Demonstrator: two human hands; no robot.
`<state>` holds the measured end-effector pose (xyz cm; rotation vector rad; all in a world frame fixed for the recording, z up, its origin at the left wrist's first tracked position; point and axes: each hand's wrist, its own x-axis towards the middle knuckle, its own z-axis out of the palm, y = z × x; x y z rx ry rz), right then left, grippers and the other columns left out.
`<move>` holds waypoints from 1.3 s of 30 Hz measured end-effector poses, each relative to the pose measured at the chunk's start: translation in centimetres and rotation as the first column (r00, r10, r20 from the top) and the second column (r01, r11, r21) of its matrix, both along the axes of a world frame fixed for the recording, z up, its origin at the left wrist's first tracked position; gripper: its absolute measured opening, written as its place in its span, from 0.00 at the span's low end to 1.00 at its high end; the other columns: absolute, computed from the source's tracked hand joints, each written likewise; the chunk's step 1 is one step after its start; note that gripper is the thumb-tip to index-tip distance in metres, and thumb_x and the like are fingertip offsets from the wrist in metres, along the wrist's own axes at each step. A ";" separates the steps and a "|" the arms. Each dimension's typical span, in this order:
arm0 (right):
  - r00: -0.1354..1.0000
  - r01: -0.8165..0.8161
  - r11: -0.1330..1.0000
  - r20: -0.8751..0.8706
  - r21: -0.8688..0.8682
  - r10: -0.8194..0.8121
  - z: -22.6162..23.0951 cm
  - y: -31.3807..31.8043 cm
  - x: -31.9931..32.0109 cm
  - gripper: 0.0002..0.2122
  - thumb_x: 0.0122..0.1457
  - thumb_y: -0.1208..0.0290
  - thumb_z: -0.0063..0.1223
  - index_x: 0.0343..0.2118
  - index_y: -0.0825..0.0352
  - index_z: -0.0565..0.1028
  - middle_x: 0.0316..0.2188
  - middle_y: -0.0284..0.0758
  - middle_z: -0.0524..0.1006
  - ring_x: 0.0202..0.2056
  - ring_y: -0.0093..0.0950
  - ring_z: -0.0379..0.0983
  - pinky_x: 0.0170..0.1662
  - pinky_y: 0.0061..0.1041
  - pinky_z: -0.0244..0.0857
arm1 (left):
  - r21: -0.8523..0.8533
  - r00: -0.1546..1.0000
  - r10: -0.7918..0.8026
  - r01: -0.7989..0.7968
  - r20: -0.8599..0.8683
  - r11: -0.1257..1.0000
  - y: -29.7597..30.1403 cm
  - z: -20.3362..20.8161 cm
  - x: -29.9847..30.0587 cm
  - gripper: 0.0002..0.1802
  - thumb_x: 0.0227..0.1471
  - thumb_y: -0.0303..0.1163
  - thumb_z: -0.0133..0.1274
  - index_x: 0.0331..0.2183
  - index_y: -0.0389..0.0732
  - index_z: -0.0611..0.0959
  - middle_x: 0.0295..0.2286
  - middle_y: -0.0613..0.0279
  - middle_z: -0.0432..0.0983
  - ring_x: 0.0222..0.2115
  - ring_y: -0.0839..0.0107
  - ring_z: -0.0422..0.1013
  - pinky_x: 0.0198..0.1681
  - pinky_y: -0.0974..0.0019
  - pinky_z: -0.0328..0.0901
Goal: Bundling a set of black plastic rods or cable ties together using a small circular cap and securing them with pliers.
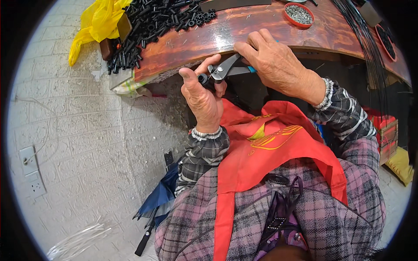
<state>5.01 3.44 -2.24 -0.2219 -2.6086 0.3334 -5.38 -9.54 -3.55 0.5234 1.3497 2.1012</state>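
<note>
Pliers sat gripped in the right hand, their tips at a small black piece pinched in the left hand, just below the desk edge.

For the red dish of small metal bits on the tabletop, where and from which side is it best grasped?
Probably the raised rim of the red dish, pinched from above on its near edge. The dish is shallow, round and filled, so only the rim offers a hold, and the right hand, closed on the pliers, is nearest to that side.
</note>
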 end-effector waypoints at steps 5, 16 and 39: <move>0.995 -0.058 0.991 -0.080 0.118 0.068 1.4 1.6 0.2 0.13 0.38 0.78 0.53 0.30 0.65 0.70 0.23 0.34 0.64 0.29 0.33 0.64 0.26 0.29 0.60 | 0.132 0.986 -0.166 0.160 0.035 0.978 -0.6 -0.5 -0.3 0.32 0.47 0.55 0.43 0.33 0.31 0.77 0.12 0.71 0.62 0.11 0.83 0.55 0.15 0.80 0.51; 0.797 -0.266 0.837 0.379 -0.479 0.470 1.6 3.8 0.6 0.15 0.35 0.74 0.54 0.29 0.70 0.66 0.17 0.36 0.68 0.20 0.31 0.67 0.22 0.28 0.60 | -0.060 0.948 -0.266 0.259 -0.174 0.964 -0.8 -1.6 -0.5 0.29 0.37 0.36 0.60 0.39 0.26 0.71 0.19 0.69 0.63 0.15 0.83 0.56 0.17 0.78 0.52; 0.626 0.083 0.459 0.405 -0.884 0.666 1.1 7.8 1.0 0.13 0.43 0.66 0.53 0.27 0.71 0.68 0.11 0.33 0.67 0.13 0.24 0.65 0.17 0.22 0.57 | 0.024 0.910 -0.379 0.388 -0.165 0.921 2.0 -2.0 -1.2 0.32 0.32 0.36 0.62 0.40 0.29 0.72 0.22 0.70 0.68 0.22 0.85 0.59 0.25 0.82 0.53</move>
